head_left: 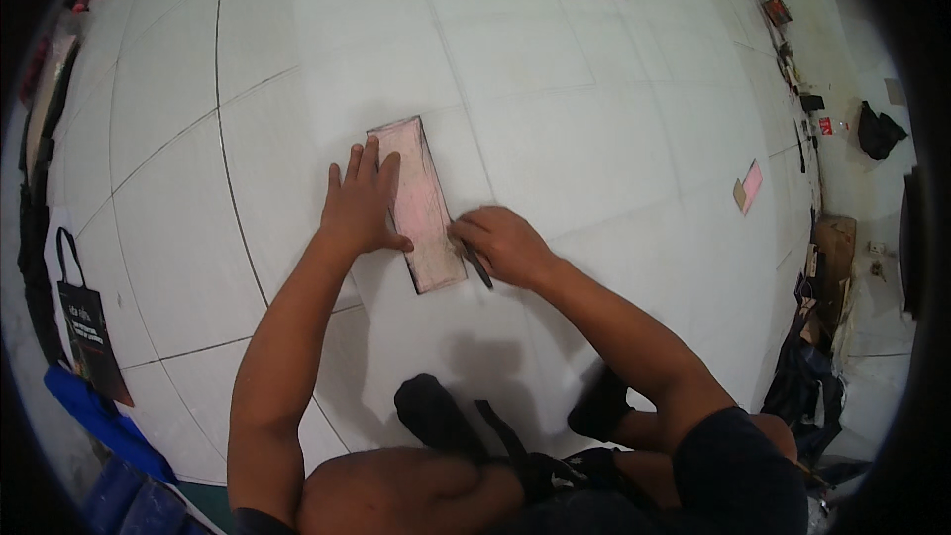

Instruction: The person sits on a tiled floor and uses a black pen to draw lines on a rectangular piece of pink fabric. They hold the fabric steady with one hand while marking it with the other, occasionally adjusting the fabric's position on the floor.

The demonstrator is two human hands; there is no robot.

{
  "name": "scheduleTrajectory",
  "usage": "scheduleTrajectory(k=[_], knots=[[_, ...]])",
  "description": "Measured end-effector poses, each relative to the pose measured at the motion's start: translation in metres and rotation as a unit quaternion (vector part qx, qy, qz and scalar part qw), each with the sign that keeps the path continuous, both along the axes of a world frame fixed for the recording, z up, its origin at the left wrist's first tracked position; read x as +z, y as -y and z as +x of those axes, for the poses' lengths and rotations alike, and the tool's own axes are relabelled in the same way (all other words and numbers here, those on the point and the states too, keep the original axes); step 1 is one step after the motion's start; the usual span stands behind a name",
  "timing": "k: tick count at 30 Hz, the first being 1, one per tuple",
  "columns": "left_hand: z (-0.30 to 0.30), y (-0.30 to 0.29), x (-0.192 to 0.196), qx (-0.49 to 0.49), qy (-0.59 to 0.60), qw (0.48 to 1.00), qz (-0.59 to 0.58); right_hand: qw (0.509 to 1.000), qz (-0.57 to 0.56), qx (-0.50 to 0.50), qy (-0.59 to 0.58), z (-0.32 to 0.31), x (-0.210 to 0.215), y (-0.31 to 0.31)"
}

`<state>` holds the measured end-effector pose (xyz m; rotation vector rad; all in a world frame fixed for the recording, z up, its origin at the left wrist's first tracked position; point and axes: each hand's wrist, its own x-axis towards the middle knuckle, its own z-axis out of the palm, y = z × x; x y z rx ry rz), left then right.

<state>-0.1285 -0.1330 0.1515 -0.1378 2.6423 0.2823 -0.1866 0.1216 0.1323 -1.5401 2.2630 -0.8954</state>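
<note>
The left hand (pixel 362 200) presses flat, fingers apart, on a pink rectangular sheet (pixel 421 208) on the tiled floor (pixel 594 119); the right hand's (pixel 505 243) grip is clamped on a dark pen (pixel 478 266) at the sheet's edge.

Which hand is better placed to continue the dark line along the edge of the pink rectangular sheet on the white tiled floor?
The right hand: it holds the dark pen at the right edge of the pink rectangular sheet. The left hand lies flat on the sheet's left side, apparently steadying it.
</note>
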Motion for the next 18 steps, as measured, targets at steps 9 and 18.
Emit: scheduleTrajectory(k=[9, 18], knots=[[0.001, 0.000, -0.001, 0.008, 0.020, 1.000, -0.017, 0.996, -0.004, -0.060, 0.070, 0.059, 0.014, -0.049], [0.003, 0.002, -0.005, 0.004, -0.011, 1.000, 0.007, 0.940, 0.002, -0.199, 0.278, 0.106, 0.007, -0.013]])
